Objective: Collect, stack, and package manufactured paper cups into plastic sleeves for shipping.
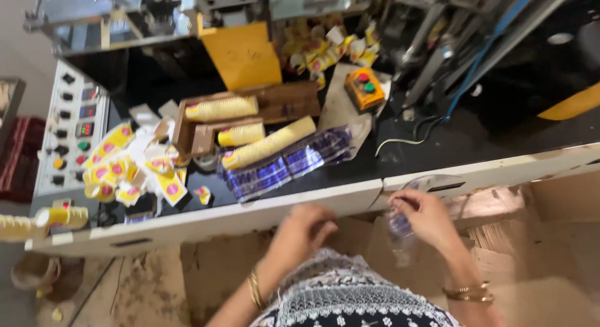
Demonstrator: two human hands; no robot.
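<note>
Dark machine worktop carries three long stacks of yellow paper cups on brown cardboard trays, the landmark here. Just below the stacks lies a blue-and-white printed plastic wrapper; to their left, a heap of loose yellow cup blanks with red round marks, beside a grey control panel. Above them leans a plain yellow card. Lower right of the stacks, the right hand pinches a clear plastic sleeve; the left hand is curled, its grip unclear.
</note>
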